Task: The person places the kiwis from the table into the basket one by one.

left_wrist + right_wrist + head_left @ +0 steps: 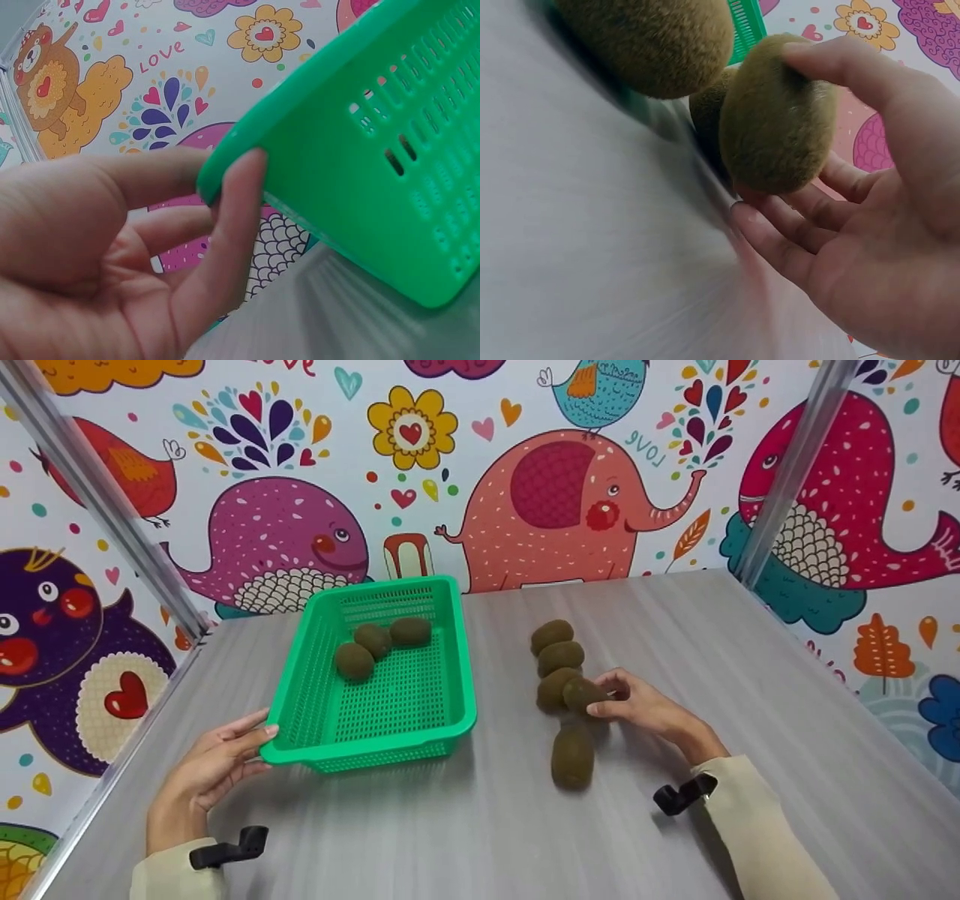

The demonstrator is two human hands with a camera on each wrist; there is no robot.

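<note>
At the left front corner of a green plastic basket point(466, 690), my left hand point(210, 765) grips the rim, thumb on one side and fingers on the other. Three brown kiwis point(373, 640) lie together inside the basket, towards its back. My right hand point(651, 711) pinches a kiwi point(780, 120) between thumb and fingers, to the right of the basket. Other kiwis form a rough row on the table: two at the back point(561, 658), one point(553, 691) partly hidden behind the held kiwi, and one point(572, 757) nearest me.
The grey table point(495, 825) runs up to a wall printed with cartoon animals. Metal posts point(795, 472) stand at the left and right back corners. A black bracket point(684, 795) is worn on each wrist.
</note>
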